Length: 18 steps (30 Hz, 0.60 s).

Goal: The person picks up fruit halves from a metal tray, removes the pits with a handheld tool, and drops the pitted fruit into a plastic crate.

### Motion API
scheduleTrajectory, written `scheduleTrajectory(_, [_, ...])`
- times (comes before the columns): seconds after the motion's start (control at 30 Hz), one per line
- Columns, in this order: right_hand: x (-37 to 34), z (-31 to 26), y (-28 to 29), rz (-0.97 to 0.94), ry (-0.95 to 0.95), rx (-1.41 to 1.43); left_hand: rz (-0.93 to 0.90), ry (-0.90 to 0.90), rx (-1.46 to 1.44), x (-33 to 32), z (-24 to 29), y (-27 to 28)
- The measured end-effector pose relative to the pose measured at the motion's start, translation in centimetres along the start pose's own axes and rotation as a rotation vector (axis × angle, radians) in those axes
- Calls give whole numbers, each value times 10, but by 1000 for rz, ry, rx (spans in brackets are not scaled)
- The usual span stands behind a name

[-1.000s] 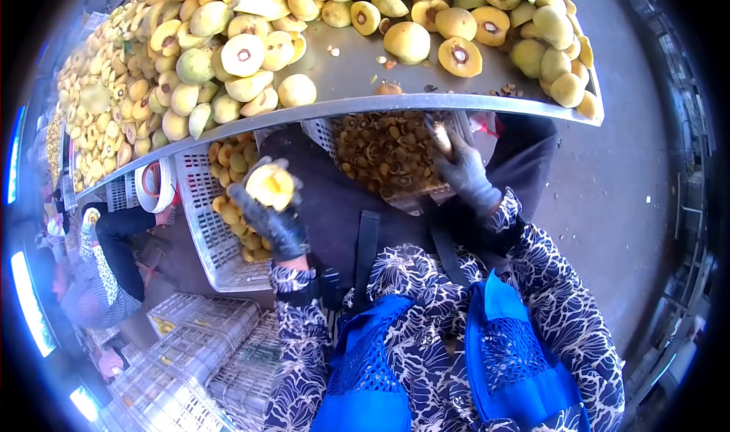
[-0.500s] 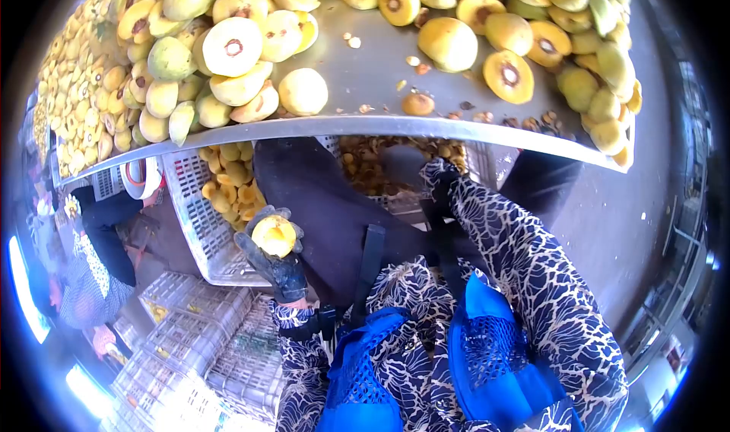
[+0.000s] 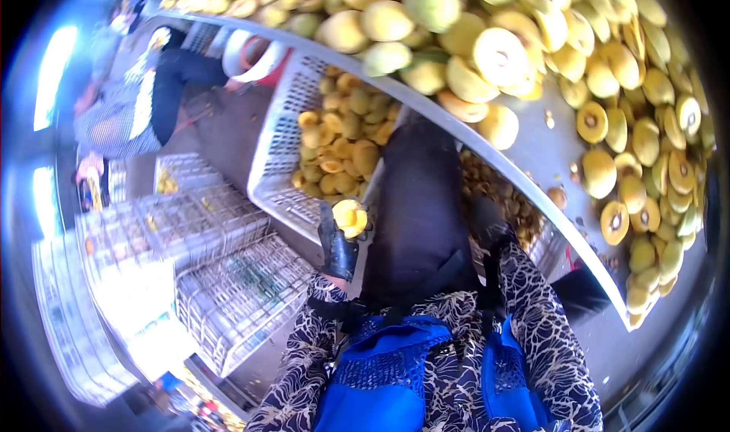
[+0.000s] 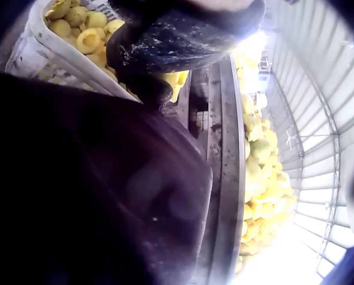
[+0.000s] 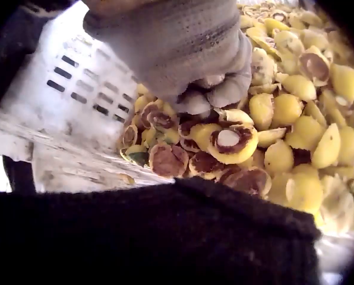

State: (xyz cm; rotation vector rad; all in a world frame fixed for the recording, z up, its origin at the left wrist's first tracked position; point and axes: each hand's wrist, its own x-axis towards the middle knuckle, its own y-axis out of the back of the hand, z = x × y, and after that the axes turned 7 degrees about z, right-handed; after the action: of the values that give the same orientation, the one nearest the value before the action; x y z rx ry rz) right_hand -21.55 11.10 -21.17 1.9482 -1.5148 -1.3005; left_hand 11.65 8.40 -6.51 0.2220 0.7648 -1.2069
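In a dark glove, the left hand (image 3: 338,249) grips a yellow fruit half (image 3: 350,217), cut face up, just outside the crate of fruit halves. The left wrist view shows the back of that glove (image 4: 177,41), with a bit of yellow fruit (image 4: 178,83) past it. Under the table's edge, the grey-gloved right hand (image 3: 485,217) is at the crate of darker cut pieces (image 3: 498,189). Close up, the right hand (image 5: 183,53) has its fingers curled round a small pale thing (image 5: 210,81), mostly hidden, just above a brown-centred piece (image 5: 239,142).
A metal table (image 3: 532,143) heaped with fruit halves (image 3: 601,173) crosses the upper right. Left of the legs stands a white crate (image 3: 266,150) of yellow halves. Stacked crates (image 3: 236,303) fill the lower left. Another person (image 3: 122,124) sits at the upper left, near a white bucket (image 3: 247,55).
The head view has turned, so table and crates lie at a new slant. The left hand still holds a fruit half. The right hand has gone down to the crate of cut pieces.
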Motion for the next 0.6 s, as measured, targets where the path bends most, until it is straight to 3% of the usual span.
scheduleTrajectory(0.03, [2, -4, 4, -43, -5, -73, 0, 39, -71, 2, 1, 13])
scheduleTrajectory(0.07, [7, -6, 5, -81, -13, -143, 138, -116, 16, 3, 0, 21])
scheduleTrajectory(0.1, [8, 4, -1, -219, -168, 314, 273, -256, 113, 4, 2, 29])
scheduleTrajectory(0.13, [15, 27, -9, -366, -318, 763, 292, -342, 158, 19, -3, 55])
scheduleTrajectory(0.2, [18, 52, -24, -471, -251, 886, 344, -511, 252, 51, -13, 105])
scheduleTrajectory(0.3, [10, 79, 9, -196, 323, 19, 407, -884, 1307, 78, 21, 148])
scheduleTrajectory(0.33, [-7, 90, 18, -97, 452, -202, 287, -808, 832, 94, 23, 145])
scheduleTrajectory(0.37, [-20, 84, 36, -24, 584, -443, 175, -665, 379, 108, 21, 118])
scheduleTrajectory(0.4, [-34, 52, 66, 3, 374, -312, 220, -659, 507, 44, 56, 14])
scheduleTrajectory(0.43, [-53, 27, 93, 41, 191, -162, 104, -941, 659, 50, 51, -6])
scheduleTrajectory(0.47, [-61, 32, 91, 76, 151, -53, 36, -1066, 676, 33, 51, -51])
scheduleTrajectory(0.53, [-56, 64, 50, 192, 250, 203, -174, -1386, 802, -2, 54, -135])
scheduleTrajectory(0.57, [-49, 77, 23, 262, 331, 309, -310, -1448, 736, -8, 48, -167])
scheduleTrajectory(0.6, [-63, 65, 29, 253, 272, 342, -459, -1488, 674, -14, 43, -199])
